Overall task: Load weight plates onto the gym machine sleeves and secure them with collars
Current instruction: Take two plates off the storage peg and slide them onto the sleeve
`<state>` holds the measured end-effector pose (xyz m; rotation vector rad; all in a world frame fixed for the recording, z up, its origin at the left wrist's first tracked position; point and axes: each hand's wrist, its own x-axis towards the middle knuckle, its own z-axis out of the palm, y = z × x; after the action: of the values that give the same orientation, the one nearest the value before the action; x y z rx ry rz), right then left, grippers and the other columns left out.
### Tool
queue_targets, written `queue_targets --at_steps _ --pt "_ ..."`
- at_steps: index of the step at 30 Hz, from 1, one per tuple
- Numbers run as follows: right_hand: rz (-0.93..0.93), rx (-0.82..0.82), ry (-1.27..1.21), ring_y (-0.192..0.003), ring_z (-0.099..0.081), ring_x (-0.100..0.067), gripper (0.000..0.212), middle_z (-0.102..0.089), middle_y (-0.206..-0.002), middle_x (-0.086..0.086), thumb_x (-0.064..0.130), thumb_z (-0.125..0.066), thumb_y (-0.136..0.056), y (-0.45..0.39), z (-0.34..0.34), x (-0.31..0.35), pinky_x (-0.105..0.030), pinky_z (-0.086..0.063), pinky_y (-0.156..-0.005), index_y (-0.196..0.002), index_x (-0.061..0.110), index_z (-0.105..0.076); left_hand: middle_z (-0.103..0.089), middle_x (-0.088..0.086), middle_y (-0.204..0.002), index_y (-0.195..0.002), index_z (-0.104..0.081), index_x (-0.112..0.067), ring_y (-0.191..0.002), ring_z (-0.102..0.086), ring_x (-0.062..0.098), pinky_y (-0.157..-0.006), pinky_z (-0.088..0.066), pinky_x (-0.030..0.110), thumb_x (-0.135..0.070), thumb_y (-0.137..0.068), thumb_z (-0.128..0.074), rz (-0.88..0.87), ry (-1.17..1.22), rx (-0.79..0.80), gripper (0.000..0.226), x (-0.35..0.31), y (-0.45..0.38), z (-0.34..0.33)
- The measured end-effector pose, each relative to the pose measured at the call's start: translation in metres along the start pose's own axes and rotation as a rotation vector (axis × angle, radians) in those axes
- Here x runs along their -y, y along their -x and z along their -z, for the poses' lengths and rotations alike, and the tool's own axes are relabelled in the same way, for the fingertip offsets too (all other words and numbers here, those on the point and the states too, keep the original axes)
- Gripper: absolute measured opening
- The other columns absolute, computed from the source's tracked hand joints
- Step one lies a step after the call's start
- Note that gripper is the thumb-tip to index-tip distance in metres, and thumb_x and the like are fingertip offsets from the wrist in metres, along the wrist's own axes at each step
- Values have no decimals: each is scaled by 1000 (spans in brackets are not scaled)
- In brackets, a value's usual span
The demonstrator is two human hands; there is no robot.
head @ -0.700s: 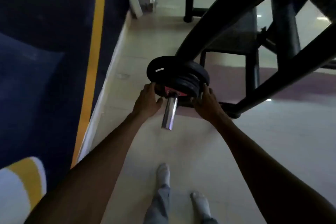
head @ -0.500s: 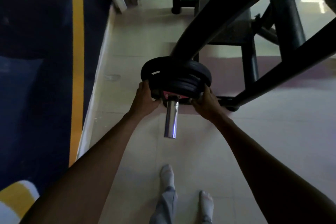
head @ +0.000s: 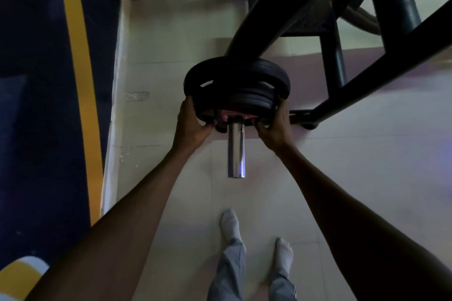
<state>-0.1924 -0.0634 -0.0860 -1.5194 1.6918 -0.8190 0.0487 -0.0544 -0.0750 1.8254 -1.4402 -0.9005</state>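
Looking down from head height, we see a stack of black weight plates (head: 241,85) threaded on a chrome sleeve (head: 236,151) that projects toward us from the dark machine frame (head: 288,10). Our left hand (head: 192,127) grips the stack's left edge, fingers curled round the rim of the nearest plate; our right hand (head: 275,127) grips the right edge likewise. A pink label (head: 226,115) shows on the nearest plate's face, around the sleeve. Below, two socked feet (head: 230,225) stand on the pale tiled floor (head: 367,154); a dark mat with a yellow stripe (head: 80,80) lies at left.
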Motion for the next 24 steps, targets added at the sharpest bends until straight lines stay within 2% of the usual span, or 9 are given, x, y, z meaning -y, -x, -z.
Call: queue_targets --at_steps 2,5,8,10,12,14,17,20,24 --pt "-2 -21 -16 -110 -41 -9 76 -44 -133 -15 1 -69 -84 5 -7 0 3 -36 -83 -148 3 -28 -57 15 -137 -147 -44 -5 -126 -58 28 -106 -52 40 -23 -71 -85 2 -5 -16 89 -1 6 -5" --pt "5 -33 -44 -113 -46 -14 75 -47 -134 -15 3 -68 -85 11 -13 -1 3 -37 -86 -150 4 -29 -57 16 -137 -150 -43 -5 -128 -54 25 -104 -48 29 -14 -74 -88 -16 -22 -23 89 0 15 -10" --pt "15 -43 -39 -118 -44 -15 75 -46 -135 -15 3 -66 -85 17 -13 -3 3 -33 -91 -150 4 -29 -53 14 -145 -154 -39 -9 -135 -52 22 -107 -45 27 -16 -74 -89 -27 14 -30 95 2 28 -13" --pt "33 -35 -11 -114 -38 -6 75 -44 -134 -15 1 -66 -85 24 -11 -6 5 -31 -92 -150 2 -29 -54 13 -141 -151 -43 -10 -133 -53 25 -106 -48 32 -21 -74 -88 -26 12 -28 90 7 37 -15" --pt "48 -21 11 -109 -38 -4 70 -44 -130 -14 0 -69 -84 33 -7 -10 1 -37 -88 -145 3 -35 -59 12 -127 -138 -55 -11 -120 -58 31 -97 -54 41 -22 -74 -88 -19 -43 -25 73 14 45 -14" --pt "87 7 46 -113 -45 -14 62 -46 -129 -12 7 -75 -84 42 0 -18 -9 -44 -86 -137 8 -44 -61 13 -112 -116 -62 -8 -108 -61 37 -85 -56 47 -19 -73 -90 4 -104 -11 53 19 52 -10" --pt "156 92 150 -113 -51 -24 51 -51 -129 -13 13 -80 -82 56 14 -30 -23 -49 -89 -128 15 -59 -62 14 -91 -94 -57 -2 -91 -64 35 -68 -44 33 -5 -75 -87 26 -162 80 36 22 71 -5" --pt "253 181 173 -105 -50 -13 42 -55 -125 -16 7 -82 -80 77 25 -31 -7 -41 -78 -118 7 -65 -59 3 -75 -87 -49 -2 -76 -60 23 -60 -38 31 -4 -78 -84 82 -165 121 37 21 105 1" --pt "271 264 186 -85 -54 -15 25 -56 -104 -8 10 -83 -80 125 38 -31 -9 -38 -68 -96 7 -64 -55 0 -71 -81 -49 -3 -66 -49 12 -59 -38 31 -3 -74 -87 91 -146 83 39 13 158 8"
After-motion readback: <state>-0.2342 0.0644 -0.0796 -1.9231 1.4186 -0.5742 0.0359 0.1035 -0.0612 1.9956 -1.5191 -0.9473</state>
